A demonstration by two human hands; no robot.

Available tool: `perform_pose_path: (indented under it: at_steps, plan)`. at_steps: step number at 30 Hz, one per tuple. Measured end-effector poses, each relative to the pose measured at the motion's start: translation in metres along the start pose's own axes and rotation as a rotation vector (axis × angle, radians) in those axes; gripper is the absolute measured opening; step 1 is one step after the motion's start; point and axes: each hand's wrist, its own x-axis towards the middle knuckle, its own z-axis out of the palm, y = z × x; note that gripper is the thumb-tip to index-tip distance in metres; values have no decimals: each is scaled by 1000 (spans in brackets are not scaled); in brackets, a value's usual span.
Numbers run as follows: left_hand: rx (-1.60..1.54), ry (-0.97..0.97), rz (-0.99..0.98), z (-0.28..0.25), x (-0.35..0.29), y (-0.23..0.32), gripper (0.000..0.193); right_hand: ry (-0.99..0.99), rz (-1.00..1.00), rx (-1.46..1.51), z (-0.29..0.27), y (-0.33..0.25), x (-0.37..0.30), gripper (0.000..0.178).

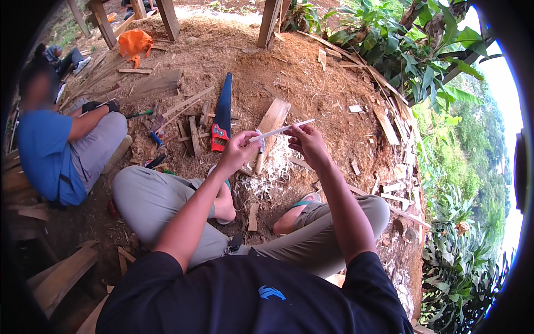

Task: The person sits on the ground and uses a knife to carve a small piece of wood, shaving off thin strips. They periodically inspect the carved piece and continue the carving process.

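Observation:
A thin, pale wooden stick (273,131) with a pointed right end is held slantwise between my hands above the ground. My left hand (239,149) pinches its left end. Fingertips of my right hand (309,143) are closed on it near the point. Below them a flat board (275,116) lies on the dirt, with what looks like a wooden-handled knife (260,161) at its near end. Curly wood shavings (271,177) are heaped between my sandalled feet. A handsaw (223,106) with a red handle rests just left of the board.
At left sits a person in a blue shirt (47,145), beside a hammer (151,113) and a blue-handled tool (156,138). An orange bag (134,44) lies farther back near wooden posts (168,19). Wood scraps (386,123) line the right edge, where leafy plants (384,42) grow.

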Motion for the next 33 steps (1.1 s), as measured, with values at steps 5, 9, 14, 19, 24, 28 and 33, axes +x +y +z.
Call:
perform_pose_path:
  at_steps: [5, 9, 14, 19, 24, 28, 33]
  plan:
    - [57, 9, -92, 4, 0, -6, 26, -34, 19, -80, 4, 9, 1, 23]
    - [124, 14, -88, 6, -2, -16, 28, -83, 5, -127, 10, 17, 2, 26]
    - [248, -38, -57, 9, -6, -28, 29, -63, 4, -164, 17, 31, 1, 25]
    - [139, -68, -38, 18, -13, -24, 34, -143, 55, -170, 24, 32, -1, 33]
    - [209, -265, -194, 26, -14, -24, 30, -29, 27, 19, 27, 41, 8, 22]
    - [251, -284, -256, 28, -18, -13, 26, 165, 38, -11, 22, 32, 8, 18]
    - [197, -185, -107, -11, -1, 10, 24, 150, 73, -13, 10, 27, 6, 24]
